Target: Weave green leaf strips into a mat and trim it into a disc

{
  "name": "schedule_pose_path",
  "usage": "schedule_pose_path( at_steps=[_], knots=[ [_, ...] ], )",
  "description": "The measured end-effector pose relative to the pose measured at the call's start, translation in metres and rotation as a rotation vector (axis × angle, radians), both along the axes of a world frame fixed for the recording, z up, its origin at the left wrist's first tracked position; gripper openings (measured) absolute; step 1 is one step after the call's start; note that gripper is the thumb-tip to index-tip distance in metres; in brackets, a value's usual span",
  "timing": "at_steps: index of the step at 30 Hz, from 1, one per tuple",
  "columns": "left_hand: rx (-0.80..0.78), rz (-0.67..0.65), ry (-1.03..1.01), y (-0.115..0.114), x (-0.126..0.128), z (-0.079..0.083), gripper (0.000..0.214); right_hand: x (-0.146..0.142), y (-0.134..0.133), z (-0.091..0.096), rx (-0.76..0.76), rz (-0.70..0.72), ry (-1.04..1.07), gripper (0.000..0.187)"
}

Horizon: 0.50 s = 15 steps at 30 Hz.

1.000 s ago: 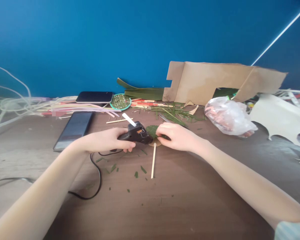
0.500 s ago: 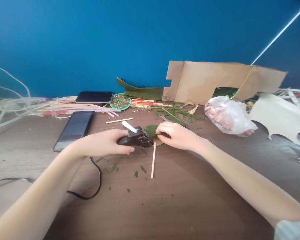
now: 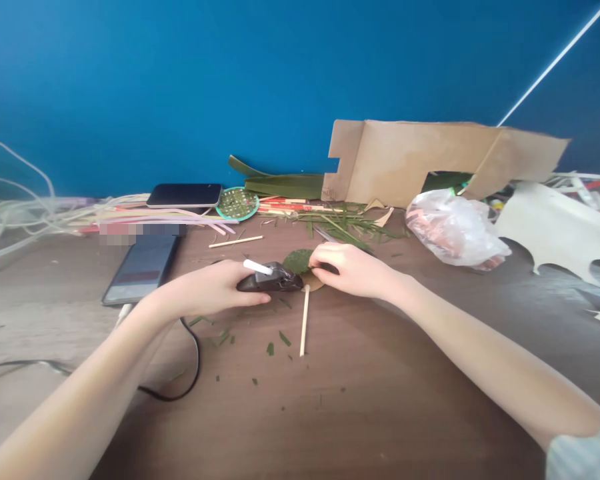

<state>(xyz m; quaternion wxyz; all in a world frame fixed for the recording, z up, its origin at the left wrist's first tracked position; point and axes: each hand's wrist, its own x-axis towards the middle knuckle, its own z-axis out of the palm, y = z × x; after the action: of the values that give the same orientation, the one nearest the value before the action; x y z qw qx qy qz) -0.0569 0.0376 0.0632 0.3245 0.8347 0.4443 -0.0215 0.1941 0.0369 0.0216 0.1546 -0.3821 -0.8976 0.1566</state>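
Note:
My left hand (image 3: 220, 288) is closed around a black hot glue gun (image 3: 263, 281), held low over the table. A white glue stick (image 3: 258, 267) pokes out of its back, and its nozzle end points right. Just beyond the nozzle lies a round leaf-covered piece (image 3: 298, 261), dark green, with a tan cardboard disc (image 3: 313, 283) partly showing below it. My right hand (image 3: 341, 268) has its fingers pinched together at the green piece's right edge. Something small and dark shows under those fingers; I cannot make out what it is. A pale wooden stick (image 3: 305, 323) lies in front of the disc.
Leaf scraps (image 3: 284, 339) dot the brown table (image 3: 370, 413). Behind are a teal-rimmed disc (image 3: 237, 204), leaf strips (image 3: 347, 230), folded cardboard (image 3: 395, 160) and a plastic bag (image 3: 455, 227). Two phones (image 3: 147, 267) and a black cord (image 3: 193, 373) are at left.
The glue gun has tilted, its glue stick now lying flatter. The right hand stays at the round green piece. The whole view has shifted slightly.

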Motion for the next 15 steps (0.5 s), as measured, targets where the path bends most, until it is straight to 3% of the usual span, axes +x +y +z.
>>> schedule_pose_path(
  at_steps=[15],
  knots=[
    [-0.005, -0.008, 0.051, 0.0070, -0.0089, -0.0044, 0.049, 0.0008, 0.0011, -0.0002, -0.006, 0.007, 0.007, 0.014]
  ],
)
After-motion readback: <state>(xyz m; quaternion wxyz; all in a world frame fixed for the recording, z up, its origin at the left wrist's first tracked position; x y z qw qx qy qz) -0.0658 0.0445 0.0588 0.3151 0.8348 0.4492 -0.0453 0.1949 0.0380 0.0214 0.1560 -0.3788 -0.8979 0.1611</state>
